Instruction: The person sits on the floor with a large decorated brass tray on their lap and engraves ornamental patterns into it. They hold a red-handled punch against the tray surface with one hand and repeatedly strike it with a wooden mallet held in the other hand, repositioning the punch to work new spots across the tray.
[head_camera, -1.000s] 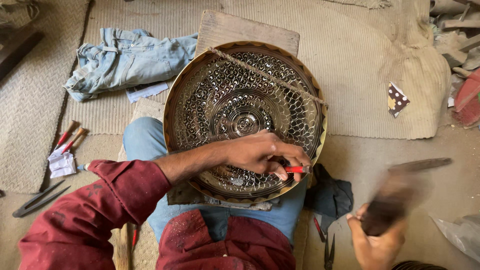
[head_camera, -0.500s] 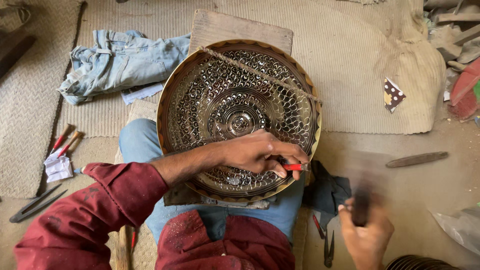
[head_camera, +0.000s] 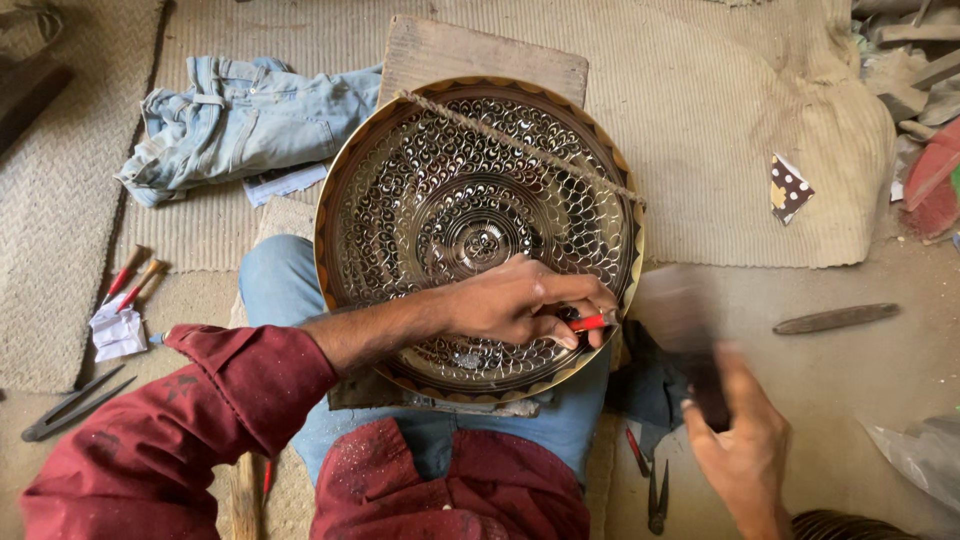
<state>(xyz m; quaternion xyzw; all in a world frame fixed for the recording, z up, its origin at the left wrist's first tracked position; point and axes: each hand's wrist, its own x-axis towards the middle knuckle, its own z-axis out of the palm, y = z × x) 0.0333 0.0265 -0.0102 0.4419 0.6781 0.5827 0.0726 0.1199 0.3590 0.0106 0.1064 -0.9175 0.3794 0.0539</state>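
Note:
A large round engraved metal plate rests tilted on my lap and against a wooden board, with a rope stretched across its upper right. My left hand lies on the plate's lower right part and pinches a small red-handled chisel against the metal near the rim. My right hand is at the lower right, gripping a dark hammer that is blurred by motion, its head close to the chisel.
Crumpled blue jeans lie at the upper left on a woven mat. Red-handled tools and a white rag sit at the left, black shears below them. A dark metal bar lies at the right; pliers by my knee.
My right hand has swung the hammer in from the right toward the chisel. The left hand and the plate have stayed in place.

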